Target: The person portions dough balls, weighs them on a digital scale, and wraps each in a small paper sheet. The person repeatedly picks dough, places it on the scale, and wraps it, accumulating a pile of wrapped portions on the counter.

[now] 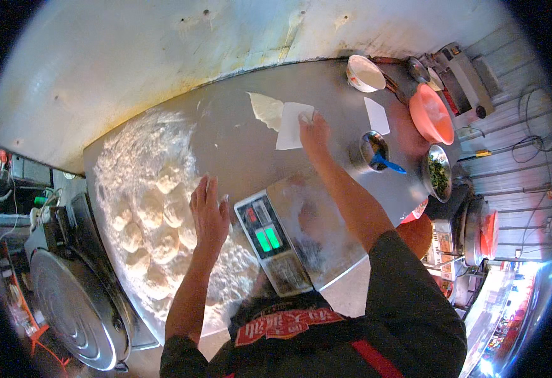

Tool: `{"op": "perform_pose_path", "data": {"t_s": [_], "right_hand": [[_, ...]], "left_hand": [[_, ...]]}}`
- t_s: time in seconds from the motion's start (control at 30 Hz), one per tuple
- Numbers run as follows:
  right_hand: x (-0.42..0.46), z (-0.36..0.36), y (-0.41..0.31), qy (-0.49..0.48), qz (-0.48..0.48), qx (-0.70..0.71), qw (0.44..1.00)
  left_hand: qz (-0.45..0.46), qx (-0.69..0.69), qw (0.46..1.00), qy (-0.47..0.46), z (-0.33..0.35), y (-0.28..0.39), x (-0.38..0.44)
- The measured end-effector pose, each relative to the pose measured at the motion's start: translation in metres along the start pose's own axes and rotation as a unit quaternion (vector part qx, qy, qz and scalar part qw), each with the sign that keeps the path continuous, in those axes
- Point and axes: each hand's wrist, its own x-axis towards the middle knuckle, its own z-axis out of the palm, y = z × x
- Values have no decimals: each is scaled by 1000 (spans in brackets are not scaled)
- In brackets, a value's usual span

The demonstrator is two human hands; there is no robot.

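My right hand [314, 130] is at the right edge of a white flat scraper-like sheet [289, 126], its fingers closed on that edge. Left of the sheet lies a thin, pale piece of dough [265, 109], partly hidden by it. My left hand [209, 212] hovers over or rests near several floured dough balls [164, 244], fingers slightly apart, holding nothing visible. Between my arms stands a digital scale [287, 274] with a lit green display. A second white sheet [376, 115] lies on the metal worktable [238, 156], right of my right hand.
Flour covers the table's left part. At the right are a metal pot [368, 149] with a blue-handled utensil, a white bowl [365, 73], a pink basin [429, 113] and a metal bowl of chopped greens [438, 172]. A large round metal lid [75, 307] stands lower left.
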Motion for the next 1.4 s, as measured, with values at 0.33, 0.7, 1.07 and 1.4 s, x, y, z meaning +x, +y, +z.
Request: {"op": "perform_pose_path", "data": {"t_s": [0.33,0.7,1.07,1.4], "right_hand": [[104,136,35,-79,88,-65,991],[56,211,-57,-115,-50,108,986],[-95,-138,-43,-151,-60,28,986],[-188,-215,61,-57,-493,-107,861]], "left_hand": [[31,-58,996,-54,171,-50,244],[-47,-35,996,-72,162,-94,278],[-74,-448,882,-129,-4,133,45],[42,-122,982,-137,21,111,-83]]}}
